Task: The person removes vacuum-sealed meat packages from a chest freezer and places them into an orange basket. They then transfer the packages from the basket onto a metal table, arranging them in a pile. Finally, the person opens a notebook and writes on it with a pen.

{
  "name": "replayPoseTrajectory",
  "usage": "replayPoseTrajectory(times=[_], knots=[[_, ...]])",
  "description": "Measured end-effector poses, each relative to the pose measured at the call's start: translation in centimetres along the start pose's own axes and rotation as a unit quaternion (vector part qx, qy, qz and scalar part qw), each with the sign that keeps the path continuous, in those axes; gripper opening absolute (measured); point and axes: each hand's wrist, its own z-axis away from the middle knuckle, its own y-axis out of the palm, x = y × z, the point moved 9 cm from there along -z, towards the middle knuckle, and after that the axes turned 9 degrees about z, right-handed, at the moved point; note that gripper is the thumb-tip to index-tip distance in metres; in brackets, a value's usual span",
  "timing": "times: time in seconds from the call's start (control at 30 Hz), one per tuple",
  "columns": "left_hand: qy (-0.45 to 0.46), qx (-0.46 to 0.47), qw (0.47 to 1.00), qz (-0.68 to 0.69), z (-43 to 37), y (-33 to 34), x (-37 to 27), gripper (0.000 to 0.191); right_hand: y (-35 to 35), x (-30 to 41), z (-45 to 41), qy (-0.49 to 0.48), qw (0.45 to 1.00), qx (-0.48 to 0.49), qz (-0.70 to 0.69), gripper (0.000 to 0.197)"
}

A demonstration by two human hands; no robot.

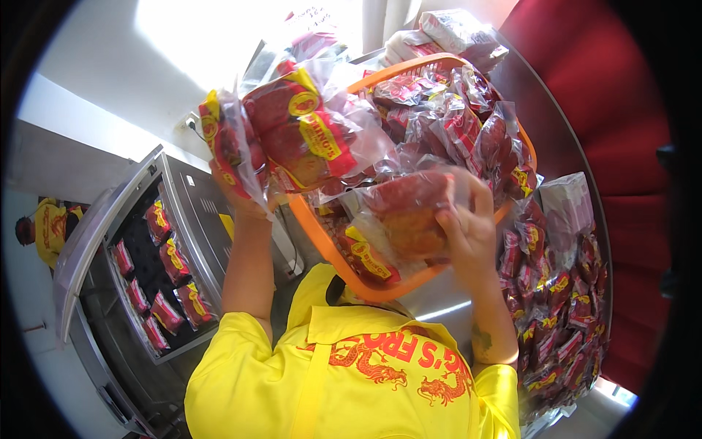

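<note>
My left hand [241, 192] grips plastic packs of reddish food, mostly hidden behind them; a large pack [301, 131] shows its printed front beside a smaller-looking one [227, 142] seen edge-on. My right hand [471, 225], slightly blurred, is closed on the side of another clear plastic pack [411, 214] with reddish-brown contents. Both hands are over the near part of an orange plastic basket [340, 269], which is filled with similar packs [460, 120]. Below the right-hand pack, one with a yellow and red print [367, 258] lies near the basket's front wall.
At left, a metal machine [192, 192] with a raised clear lid [82, 263] holds several packs on its dark bed. Many more packs [554, 318] are heaped at right beside a wrapped bundle [567, 208]. A red curtain [620, 137] hangs beyond. A person [49, 228] is at far left.
</note>
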Motion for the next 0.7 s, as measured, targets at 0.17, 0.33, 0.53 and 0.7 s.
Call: replayPoseTrajectory(times=[0.17,0.33,0.53,0.7], knots=[[-0.057,0.023,0.998,-0.002,-1.8,1.5,4.4,0.064,-0.5,-1.7,-0.7,0.055,0.994,-0.087,0.042,0.056],[-0.410,0.186,0.893,0.019,-0.5,8.6,12.5,0.078,3.3,0.6,2.0,-0.050,0.991,0.024,0.121,0.073],[-0.320,0.142,0.751,-0.561,-5.5,8.2,16.6,0.048,0.4,-3.1,3.7,0.062,0.989,-0.134,-0.029,0.075],[-0.155,0.228,0.666,-0.693,-6.3,9.5,17.9,0.039,0.2,-2.8,3.4,0.020,0.994,-0.104,0.021,0.079]])
